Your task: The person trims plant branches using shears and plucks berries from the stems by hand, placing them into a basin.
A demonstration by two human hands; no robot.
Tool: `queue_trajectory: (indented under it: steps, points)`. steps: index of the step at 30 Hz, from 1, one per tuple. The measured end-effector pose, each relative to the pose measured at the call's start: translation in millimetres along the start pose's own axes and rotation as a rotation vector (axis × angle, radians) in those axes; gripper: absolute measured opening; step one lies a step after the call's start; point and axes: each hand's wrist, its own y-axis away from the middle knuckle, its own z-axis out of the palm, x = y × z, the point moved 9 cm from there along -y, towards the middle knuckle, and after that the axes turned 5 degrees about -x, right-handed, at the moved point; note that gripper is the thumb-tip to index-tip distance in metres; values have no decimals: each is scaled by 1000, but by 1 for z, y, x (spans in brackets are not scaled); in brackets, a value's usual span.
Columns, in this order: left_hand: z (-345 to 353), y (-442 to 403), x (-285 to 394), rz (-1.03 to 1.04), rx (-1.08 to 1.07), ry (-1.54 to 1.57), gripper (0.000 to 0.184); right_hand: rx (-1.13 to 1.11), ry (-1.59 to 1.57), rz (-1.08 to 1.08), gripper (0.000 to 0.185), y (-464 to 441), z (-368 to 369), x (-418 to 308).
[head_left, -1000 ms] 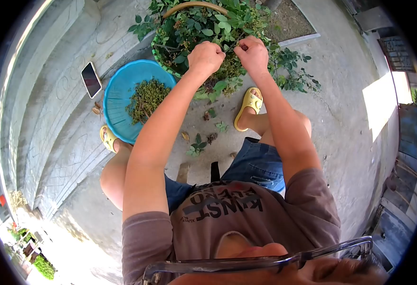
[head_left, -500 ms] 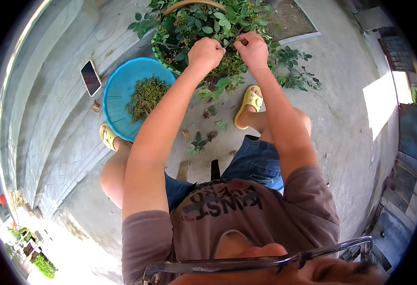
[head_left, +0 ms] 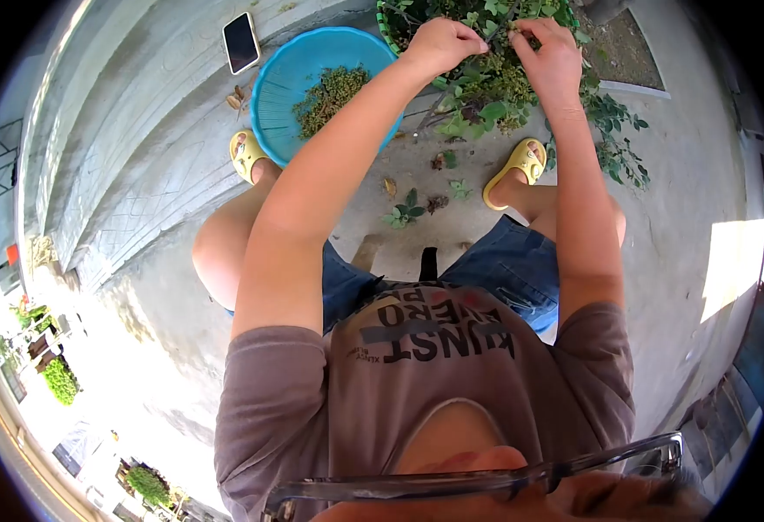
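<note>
Leafy branches with small green berry clusters (head_left: pixel 508 83) fill a green-rimmed basket (head_left: pixel 388 30) at the top of the view. My left hand (head_left: pixel 445 43) is closed over them, thumb and forefinger pinched on a thin stem. Just to its right, my right hand (head_left: pixel 552 54) pinches at a small berry cluster among the leaves; its fingertips are partly curled. Left of the basket, a round blue basin (head_left: pixel 273 100) holds a loose pile of green berries (head_left: pixel 330 97).
A phone (head_left: pixel 241 43) lies on the pale step beyond the basin. My feet in yellow sandals (head_left: pixel 530 157) stand on the concrete. Fallen leaves (head_left: pixel 405 210) lie between them. A leafy branch (head_left: pixel 613 143) spills out right of the basket.
The view has shifted, so basket, basin and phone appear higher and further right. Both hands remain at the branches, and the right hand's fingers look somewhat more extended.
</note>
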Motion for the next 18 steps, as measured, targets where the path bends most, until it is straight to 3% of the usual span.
queue_trajectory:
  steps: [2,4,6,9,12,14,16,18]
  points:
    - [-12,19,-5,-12,54,-180,27,19,-3,-10,23,4,1,-10]
    - [-25,32,-27,-130,-36,-33,32,46,-20,-28,27,5,1,-16]
    - [-77,45,-64,-33,196,179,29,220,-198,-99,16,-3,-14,-13]
    - [-104,101,-169,-358,251,101,23,5,-650,52,15,12,-9,-41]
    - [-102,161,-277,-761,124,-207,29,-429,-1216,240,10,31,27,-110]
    - [-84,191,-304,-922,-1,-310,31,-799,-1236,187,12,58,62,-160]
    - [-60,202,-337,-991,-46,-300,32,-973,-1111,2,14,77,83,-201]
    - [-49,224,-382,-1186,381,-77,32,-1090,-1146,30,16,101,118,-211]
